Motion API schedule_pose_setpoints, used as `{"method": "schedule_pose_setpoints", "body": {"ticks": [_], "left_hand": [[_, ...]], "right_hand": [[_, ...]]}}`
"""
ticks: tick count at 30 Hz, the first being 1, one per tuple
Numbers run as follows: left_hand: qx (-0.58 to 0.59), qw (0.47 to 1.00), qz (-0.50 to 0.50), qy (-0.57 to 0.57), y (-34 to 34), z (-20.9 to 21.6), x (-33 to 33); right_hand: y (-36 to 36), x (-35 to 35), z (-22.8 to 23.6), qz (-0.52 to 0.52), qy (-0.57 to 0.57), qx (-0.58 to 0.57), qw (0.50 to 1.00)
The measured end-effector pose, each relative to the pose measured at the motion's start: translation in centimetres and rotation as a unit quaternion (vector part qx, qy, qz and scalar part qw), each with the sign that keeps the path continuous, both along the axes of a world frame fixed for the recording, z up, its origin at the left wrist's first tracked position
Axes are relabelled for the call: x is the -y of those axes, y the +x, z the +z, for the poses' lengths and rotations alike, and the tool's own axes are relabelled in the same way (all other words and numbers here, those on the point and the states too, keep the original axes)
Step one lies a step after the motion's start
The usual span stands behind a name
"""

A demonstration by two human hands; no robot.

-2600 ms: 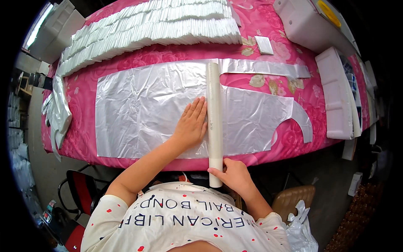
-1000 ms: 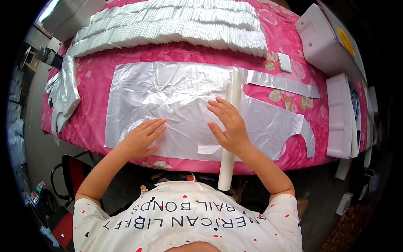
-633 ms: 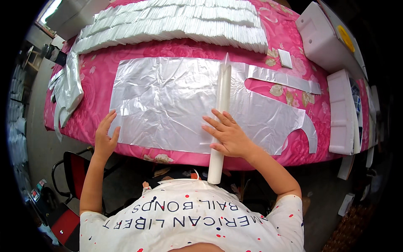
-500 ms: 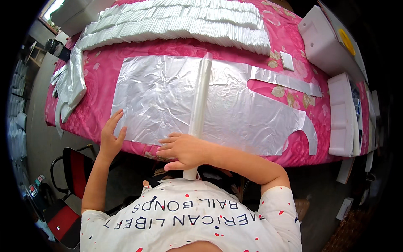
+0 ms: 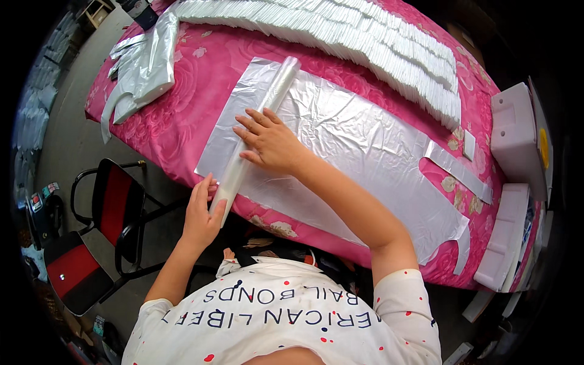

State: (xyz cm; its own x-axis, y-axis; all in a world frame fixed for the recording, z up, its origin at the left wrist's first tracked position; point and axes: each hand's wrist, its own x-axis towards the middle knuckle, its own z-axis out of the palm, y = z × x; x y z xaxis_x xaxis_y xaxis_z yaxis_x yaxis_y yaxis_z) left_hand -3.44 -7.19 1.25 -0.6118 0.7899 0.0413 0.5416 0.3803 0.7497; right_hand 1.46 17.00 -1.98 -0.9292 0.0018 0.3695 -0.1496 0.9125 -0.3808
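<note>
Plastic sheeting point(image 5: 359, 146), silvery and crinkled, lies flat across the pink flowered tabletop point(image 5: 201, 91), reaching from near the left end of the front edge toward the right end, where it narrows into cut-out strips. A long roll of clear film point(image 5: 258, 131) lies across the sheeting's left part, slanting from the far side down to the front edge, with its near end sticking out past that edge.

The right hand point(image 5: 267, 143) lies palm down on the middle of the roll, fingers spread flat and pointing left, pressing it onto the sheeting. The left hand point(image 5: 204, 213) is just off the front edge, its fingers curled around the overhanging near end of the roll.

Along the far edge of the tabletop runs a long overlapping row of folded white pieces point(image 5: 365, 42), well apart from both hands. At the left end a loose heap of silvery plastic point(image 5: 146, 61) hangs partly over the edge. White foam blocks point(image 5: 517, 140) stand at the right end, and a small white slip point(image 5: 468, 145) lies just beside the row's right end. On the floor left of the person stands a black and red chair point(image 5: 103, 225).
</note>
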Motion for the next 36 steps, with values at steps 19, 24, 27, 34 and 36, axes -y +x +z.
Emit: {"method": "schedule_pose_setpoints", "body": {"ticks": [19,24,27,34,36], "left_hand": [[0.818,0.502,-0.213,0.182,1.3,1.1,-3.0],[0.571,0.817,-0.078,0.009,1.6,1.9,-5.3],[0.2,0.975,-0.097,-0.004,3.5,0.0,-6.3],[0.648,0.716,-0.167,-0.2,2.4,-1.7,-3.1],[0.672,0.674,-0.193,-0.238,2.3,-1.9,-2.3]], "right_hand": [[-0.2,1.2,8.4,-0.029,-0.846,-0.118,0.519],[3.3,1.7,7.0,-0.173,-0.756,-0.164,0.609],[4.2,3.3,4.6,-0.234,-0.722,-0.179,0.626],[11.2,-5.9,1.6,-0.34,-0.7,-0.17,0.604],[13.7,-8.6,0.9,-0.381,-0.648,-0.198,0.629]]}}
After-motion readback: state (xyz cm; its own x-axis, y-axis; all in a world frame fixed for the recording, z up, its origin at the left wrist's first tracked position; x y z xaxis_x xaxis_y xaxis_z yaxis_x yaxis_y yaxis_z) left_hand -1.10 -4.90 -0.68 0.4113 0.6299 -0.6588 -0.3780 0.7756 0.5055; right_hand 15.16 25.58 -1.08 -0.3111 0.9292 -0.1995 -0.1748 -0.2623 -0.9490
